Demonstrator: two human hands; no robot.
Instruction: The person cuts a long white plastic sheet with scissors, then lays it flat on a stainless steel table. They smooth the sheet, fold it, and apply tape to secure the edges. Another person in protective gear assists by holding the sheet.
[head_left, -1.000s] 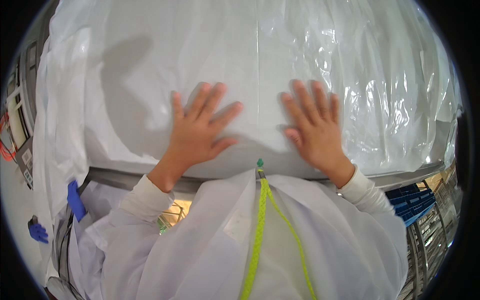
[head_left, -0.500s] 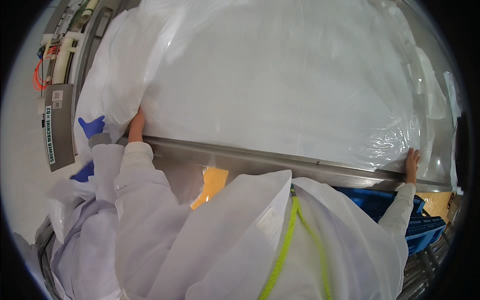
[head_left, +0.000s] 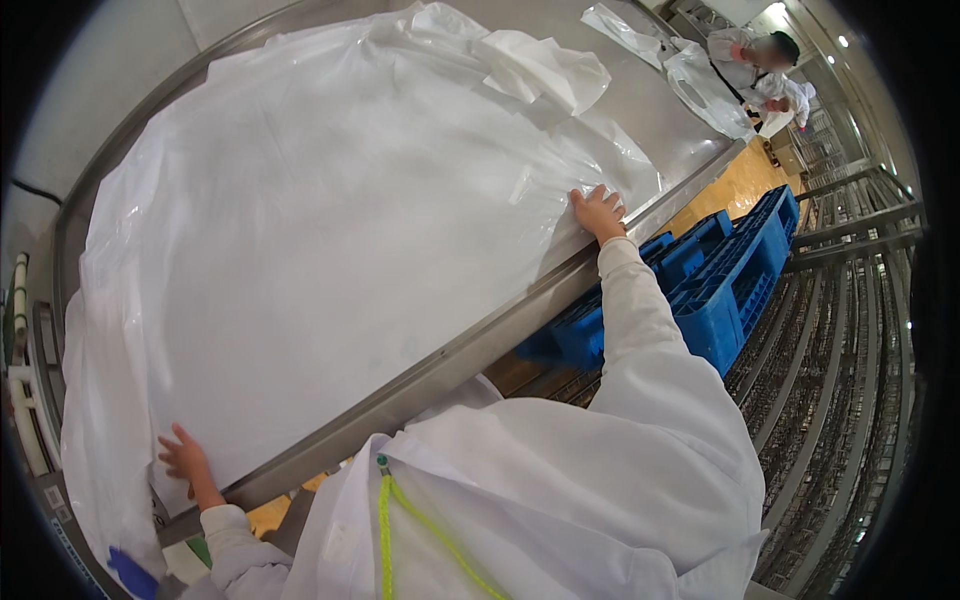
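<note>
A large translucent white plastic sheet (head_left: 330, 230) is spread over a metal table (head_left: 470, 345), wrinkled along its outer edges. My left hand (head_left: 185, 462) lies on the sheet at the table's near left corner, its fingers spread. On the right, my right hand (head_left: 600, 212) rests on the creased plastic close to the metal rim, fingers apart and pressing down. Neither hand grips anything that shows. Beyond my right hand, a loose fold of plastic (head_left: 545, 70) stands up from the sheet.
Blue plastic pallets (head_left: 730, 290) stand beside the table on the right, next to metal racks (head_left: 830, 370). A person (head_left: 755, 60) in white is at the far right. Another person's blue-gloved hand (head_left: 132, 575) shows at the lower left. Machine parts (head_left: 25, 420) line the left side.
The view has swung to the right, bringing the pallets, racks and far person into sight. My left hand, earlier partly under the plastic's edge, now lies spread on top of the sheet.
</note>
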